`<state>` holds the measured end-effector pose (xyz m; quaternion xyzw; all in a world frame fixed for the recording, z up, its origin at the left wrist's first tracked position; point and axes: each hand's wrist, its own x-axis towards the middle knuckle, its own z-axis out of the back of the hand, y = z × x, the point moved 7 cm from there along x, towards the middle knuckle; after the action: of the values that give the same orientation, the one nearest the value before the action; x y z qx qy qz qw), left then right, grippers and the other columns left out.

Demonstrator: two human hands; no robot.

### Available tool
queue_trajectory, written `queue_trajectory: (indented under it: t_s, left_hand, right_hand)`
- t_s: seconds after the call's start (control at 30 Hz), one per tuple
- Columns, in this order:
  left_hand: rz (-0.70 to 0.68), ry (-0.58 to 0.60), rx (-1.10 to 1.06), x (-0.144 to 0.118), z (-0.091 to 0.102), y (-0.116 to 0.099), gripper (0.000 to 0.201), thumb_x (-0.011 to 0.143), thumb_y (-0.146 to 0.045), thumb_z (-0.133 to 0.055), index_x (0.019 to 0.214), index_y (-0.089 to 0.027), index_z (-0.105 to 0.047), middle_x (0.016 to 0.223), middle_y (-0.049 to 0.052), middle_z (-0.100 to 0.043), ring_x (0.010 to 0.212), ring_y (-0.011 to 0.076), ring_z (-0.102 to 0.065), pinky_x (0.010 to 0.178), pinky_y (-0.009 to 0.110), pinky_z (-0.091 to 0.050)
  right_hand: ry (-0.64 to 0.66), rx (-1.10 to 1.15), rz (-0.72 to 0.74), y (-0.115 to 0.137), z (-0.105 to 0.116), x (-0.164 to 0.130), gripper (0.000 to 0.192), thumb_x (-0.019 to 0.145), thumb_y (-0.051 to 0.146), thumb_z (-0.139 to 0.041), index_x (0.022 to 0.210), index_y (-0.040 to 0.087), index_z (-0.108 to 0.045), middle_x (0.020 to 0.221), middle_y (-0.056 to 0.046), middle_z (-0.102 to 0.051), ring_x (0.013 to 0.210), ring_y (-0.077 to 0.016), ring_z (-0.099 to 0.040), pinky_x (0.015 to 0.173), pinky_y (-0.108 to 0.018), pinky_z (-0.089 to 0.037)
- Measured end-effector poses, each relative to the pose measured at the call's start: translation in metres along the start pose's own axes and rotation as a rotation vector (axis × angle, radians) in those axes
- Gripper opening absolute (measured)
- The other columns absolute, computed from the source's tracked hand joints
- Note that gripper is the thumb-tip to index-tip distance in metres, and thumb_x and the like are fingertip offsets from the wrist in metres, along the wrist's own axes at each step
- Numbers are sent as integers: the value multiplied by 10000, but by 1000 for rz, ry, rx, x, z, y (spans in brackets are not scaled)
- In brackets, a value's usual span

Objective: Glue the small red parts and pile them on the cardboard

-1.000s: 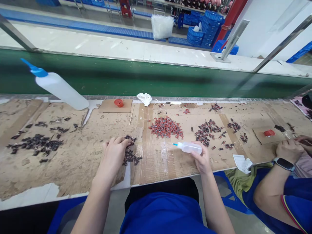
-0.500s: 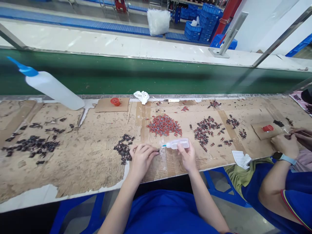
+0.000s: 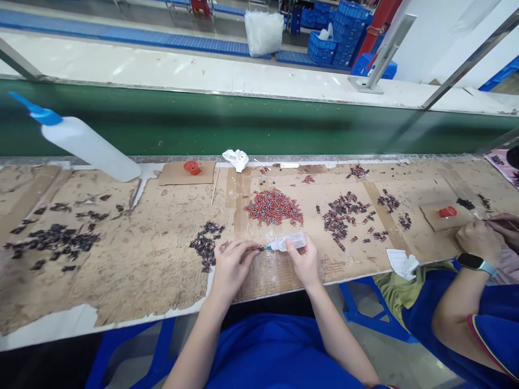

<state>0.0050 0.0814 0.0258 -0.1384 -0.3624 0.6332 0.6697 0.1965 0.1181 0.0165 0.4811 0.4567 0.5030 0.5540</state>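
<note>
My right hand (image 3: pixel 305 261) grips a small clear squeeze bottle (image 3: pixel 288 242) with a blue nozzle, lying sideways and pointing left. Its tip meets a tiny dark part (image 3: pixel 258 249) pinched in the fingers of my left hand (image 3: pixel 232 265). Both hands hover over the cardboard-covered bench (image 3: pixel 154 254) near its front edge. A small heap of dark parts (image 3: pixel 206 244) lies just left of my left hand. A pile of red parts (image 3: pixel 273 207) sits behind the bottle.
A big white squeeze bottle (image 3: pixel 87 145) leans at the back left beside the green conveyor belt (image 3: pixel 259 125). More dark parts (image 3: pixel 52 239) lie at the left, mixed parts (image 3: pixel 343 215) at the right. Two red caps (image 3: pixel 191 167) (image 3: pixel 447 211) rest on cardboard. A co-worker's hands (image 3: pixel 482 239) work at the right.
My left hand left the dark heap with one part and came right. My right hand brought the bottle left until the nozzle met the part.
</note>
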Motion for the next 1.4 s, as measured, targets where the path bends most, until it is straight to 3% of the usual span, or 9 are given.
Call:
queue_trajectory:
  t_s: [0.33, 0.67, 0.83, 1.27, 1.4]
  left_hand:
    - [119, 25, -100, 3, -2, 8, 37, 813, -304, -681, 822, -268, -690, 806, -3, -780, 789, 226, -727, 984, 485, -349]
    - [195, 42, -146, 4, -1, 10, 60, 787, -324, -696, 786, -264, -693, 805, 11, -783, 811, 254, -732, 1004, 544, -326]
    - [194, 50, -148, 2, -2, 10, 94, 809, -359, -680, 800, -266, -691, 811, 13, -785, 820, 250, -732, 1004, 522, -324]
    - [167, 29, -105, -1, -2, 9, 102, 844, -358, -651, 827, -279, -712, 832, -2, -786, 819, 222, -722, 1013, 466, -295]
    - [159, 28, -103, 0, -3, 9, 116, 843, -372, -646, 822, -284, -718, 849, 6, -782, 834, 232, -709, 1000, 475, -306]
  right_hand:
    - [56, -89, 16, 2, -4, -1, 240, 787, 429, -638, 774, 195, -589, 663, 7, -642, 585, -150, -568, 551, -250, -437]
    - [22, -70, 24, 4, -1, -2, 228, 782, 414, -637, 744, 201, -566, 649, 15, -606, 582, -147, -545, 552, -253, -431]
    - [-10, -35, 13, 2, 2, 0, 232, 774, 420, -638, 734, 204, -565, 652, 12, -599, 606, -155, -546, 580, -261, -446]
    - [74, -76, 12, 3, -5, -2, 237, 804, 427, -628, 777, 196, -580, 672, 3, -636, 610, -156, -570, 576, -260, -443]
    - [29, -100, 17, 6, -2, -2, 228, 800, 421, -624, 769, 200, -578, 665, 1, -638, 602, -157, -570, 565, -260, -449]
